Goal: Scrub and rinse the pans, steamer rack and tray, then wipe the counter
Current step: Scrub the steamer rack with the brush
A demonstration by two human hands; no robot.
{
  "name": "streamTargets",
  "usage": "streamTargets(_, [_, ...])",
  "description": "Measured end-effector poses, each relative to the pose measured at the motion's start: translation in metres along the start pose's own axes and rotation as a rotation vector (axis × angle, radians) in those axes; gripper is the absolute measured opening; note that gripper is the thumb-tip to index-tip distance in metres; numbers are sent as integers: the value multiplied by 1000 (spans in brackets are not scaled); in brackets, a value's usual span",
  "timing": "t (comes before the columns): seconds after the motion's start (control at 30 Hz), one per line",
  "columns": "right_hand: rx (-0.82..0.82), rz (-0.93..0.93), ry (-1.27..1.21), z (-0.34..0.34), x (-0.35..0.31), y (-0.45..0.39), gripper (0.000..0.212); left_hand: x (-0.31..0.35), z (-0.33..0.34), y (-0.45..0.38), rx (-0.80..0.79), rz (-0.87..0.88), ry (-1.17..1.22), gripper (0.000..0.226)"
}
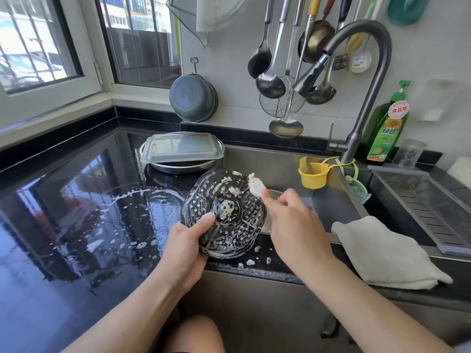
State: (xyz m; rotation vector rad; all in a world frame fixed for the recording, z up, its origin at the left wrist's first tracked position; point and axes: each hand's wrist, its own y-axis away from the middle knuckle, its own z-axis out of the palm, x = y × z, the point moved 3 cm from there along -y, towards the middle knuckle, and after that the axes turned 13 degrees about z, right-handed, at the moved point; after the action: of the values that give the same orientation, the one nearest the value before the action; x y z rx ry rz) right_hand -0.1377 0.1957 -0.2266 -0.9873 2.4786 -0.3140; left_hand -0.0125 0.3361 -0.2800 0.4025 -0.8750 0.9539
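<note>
My left hand (187, 244) grips the lower left rim of the round perforated steamer rack (237, 200), thumb across its face. The rack is tilted toward me over the sink's front left corner and streaked with white suds. My right hand (293, 220) pinches a pale scrubbing cloth (255, 186) against the rack's upper right edge. An upturned rectangular tray (178, 149) lies on a round steel pan (183, 167) at the back of the black counter (63, 200), which is wet with foam splashes.
The sink (293, 169) lies under a grey gooseneck faucet (364, 80). A folded white towel (387, 253) drapes the front sink edge. A yellow cup (313, 177) hangs by the faucet base. A green dish soap bottle (387, 128), hanging ladles and a drain rack (428, 207) are at right.
</note>
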Motion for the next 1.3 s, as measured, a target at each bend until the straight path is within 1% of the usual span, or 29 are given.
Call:
streamTargets(0.07, [-90,-137,-31,5,-10,15,57,1,0,-1,5,10,14,25])
streamTargets(0.1, [-88,-175,-23,7,-9,15,56,1,0,-1,4,10,13,25])
streamTargets(0.13, [-54,-165,-16,6,-5,7,55,1,0,-1,0,4,9,24])
streamTargets(0.2, [22,-73,-24,1,4,-13,52,-1,2,0,-10,-10,-5,25])
streamTargets(0.23, [29,-52,-28,1,5,-16,51,-1,3,1,-13,-12,-9,25])
streamTargets(0.27, [6,-68,-45,2,3,-14,51,-1,2,1,-15,-9,-8,26])
streamTargets(0.33, [-69,-183,-78,7,-8,1,52,1,2,1,-15,-3,2,25])
streamTargets(0.37, [-72,-213,-69,9,-9,3,52,1,2,1,-16,-2,2,25])
streamTargets(0.4, [-48,-179,-68,7,-6,-4,51,1,2,0,-18,-3,0,25])
streamTargets(0.47, [4,-50,-93,2,6,-23,47,-1,2,1,-23,-7,0,26])
streamTargets(0.5, [11,-38,-95,0,7,-26,47,-1,2,1,-26,-6,1,27])
streamTargets(0.53, [-4,-82,-93,1,3,-22,48,-1,2,1,-28,-2,4,29])
streamTargets(0.6, [-78,-235,-89,4,-10,-6,51,0,2,0,-29,4,6,29])
streamTargets(0.63, [-93,-258,-75,5,-11,-4,51,-1,1,-1,-31,8,0,27])
streamTargets(0.73, [-6,-92,-75,1,2,-25,46,-3,2,0,-37,3,-9,27])
streamTargets(0.77, [5,-81,-71,0,1,-24,47,-3,2,0,-37,5,-10,28])
streamTargets(0.87, [-73,-230,-86,9,-18,0,52,-3,-1,-1,-28,8,-19,26])
streamTargets(0.9, [-83,-236,-83,10,-18,2,52,-3,-1,-1,-24,10,-21,26])
streamTargets(0.93, [-56,-191,-84,10,-13,-4,52,-4,-2,-2,-26,12,-23,26])
streamTargets(1.0, [29,-47,-87,6,-4,-19,50,-5,0,-1,-46,15,-30,27])
streamTargets(1.03, [59,-14,-72,6,-5,-18,50,-5,1,0,-55,18,-36,27])
streamTargets(1.07, [60,-23,-67,6,-11,-12,52,-5,1,0,-62,25,-40,27])
streamTargets(1.17, [-44,-168,-155,14,-39,18,54,-5,-1,-1,-68,54,-41,27])
streamTargets(1.2, [-46,-173,-172,16,-40,18,53,-6,-1,-1,-77,59,-43,27])
streamTargets(1.3, [24,53,-224,18,-28,-2,49,-7,0,-1,-75,58,-45,27])
